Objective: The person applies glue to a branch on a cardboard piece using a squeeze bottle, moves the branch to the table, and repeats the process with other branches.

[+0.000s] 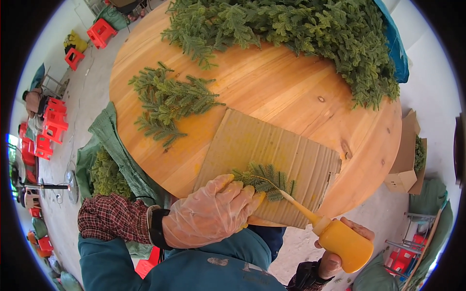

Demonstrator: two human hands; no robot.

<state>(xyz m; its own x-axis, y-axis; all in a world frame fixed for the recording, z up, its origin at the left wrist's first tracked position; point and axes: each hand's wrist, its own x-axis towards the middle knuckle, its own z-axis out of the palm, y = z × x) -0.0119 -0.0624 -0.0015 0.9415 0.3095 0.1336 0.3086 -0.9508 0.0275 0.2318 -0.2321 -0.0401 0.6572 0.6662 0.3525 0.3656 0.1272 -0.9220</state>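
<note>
On the brown corrugated cardboard sheet (pixel 262 133) lies a green needled sprig (pixel 269 177); my gloved left hand (pixel 208 211) pinches its left end. Off the sheet's lower right corner, my bare right hand (pixel 330 264) grips a yellow squeeze bottle (pixel 347 245), nozzle (pixel 300 208) at the sprig.

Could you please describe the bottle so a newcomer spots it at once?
Find the round table, then the cardboard on its near side. At the cardboard's lower right, the right hand holds the bottle, orange-yellow with a long tapering spout, unlike the green sprig at its tip.
</note>
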